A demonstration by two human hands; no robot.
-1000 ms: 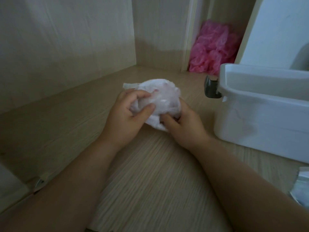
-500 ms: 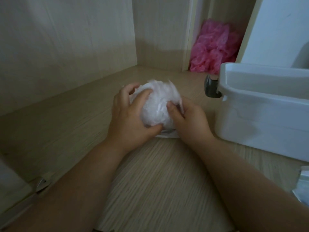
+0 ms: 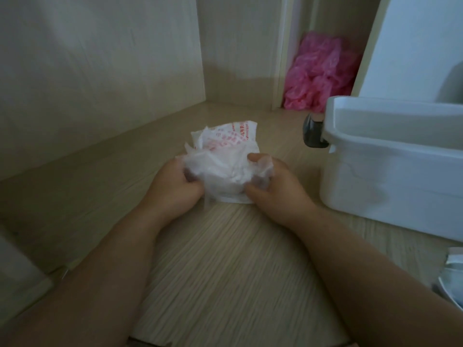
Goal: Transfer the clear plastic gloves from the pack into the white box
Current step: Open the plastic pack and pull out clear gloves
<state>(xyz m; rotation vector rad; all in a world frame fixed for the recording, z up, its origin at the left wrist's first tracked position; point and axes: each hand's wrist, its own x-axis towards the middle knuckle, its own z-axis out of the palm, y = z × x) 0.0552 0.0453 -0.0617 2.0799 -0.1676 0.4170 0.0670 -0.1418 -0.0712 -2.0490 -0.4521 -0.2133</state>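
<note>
A crumpled wad of clear plastic gloves (image 3: 220, 170) is held between both hands, to the left of the white box (image 3: 390, 171) and apart from it. The left hand (image 3: 172, 189) is closed on the side of the wad farther from the box, with its fingers curled into the film. The right hand (image 3: 278, 191) is closed on the side nearer the box, the film being pinched between thumb and curled fingers and draped over the fingertips. The pack (image 3: 226, 139), white with red print, is seen under and beyond the wad; its far end projects past the gloves and a strip of its near edge shows between the two hands. Whether the pack is gripped or merely rests on the wooden surface (image 3: 225, 266) cannot be told. The white box stands open on the same surface, and a dark latch (image 3: 313, 134) is fitted on its left end, facing the pack. A heap of pink plastic bags (image 3: 323, 71) is stowed beyond the box, in a recess. A wood-grain panel (image 3: 100, 71) rises well to the left of the box.
</note>
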